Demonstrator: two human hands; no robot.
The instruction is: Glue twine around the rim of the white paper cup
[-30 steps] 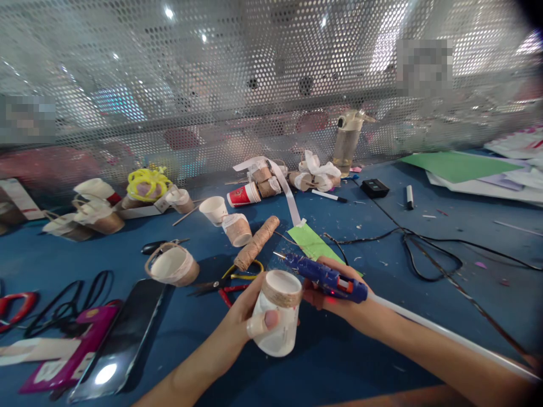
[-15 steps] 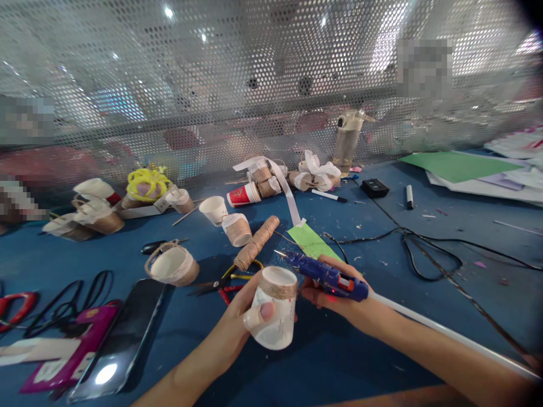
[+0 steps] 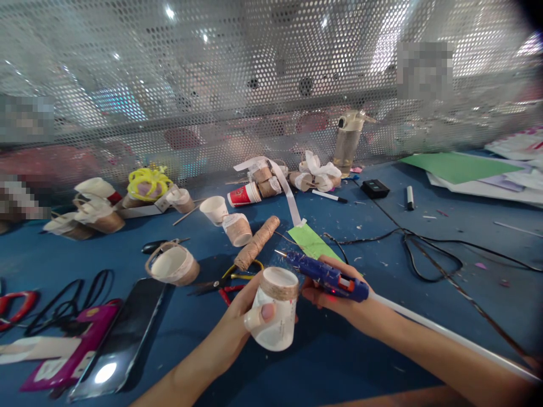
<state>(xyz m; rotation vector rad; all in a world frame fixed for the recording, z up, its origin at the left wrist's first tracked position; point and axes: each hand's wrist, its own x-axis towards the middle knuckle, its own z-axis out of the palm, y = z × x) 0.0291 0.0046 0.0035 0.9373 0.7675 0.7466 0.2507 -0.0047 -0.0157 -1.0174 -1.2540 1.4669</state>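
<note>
My left hand is closed around a white paper cup, its thumb across the side. Brown twine circles the cup just below its rim, and the mouth faces up, slightly tilted. In my right hand is a blue glue gun, a long white glue stick trailing from its back end. The gun's nozzle points left, above and apart from the cup's rim. Just beyond the cup lie a roll of twine and scissors, partly hidden by my left hand.
A twine-wrapped cup with a handle stands left, near a phone and a purple object. Further back are a red cup, several small wrapped cups and a spray bottle. A black cable loops on the right.
</note>
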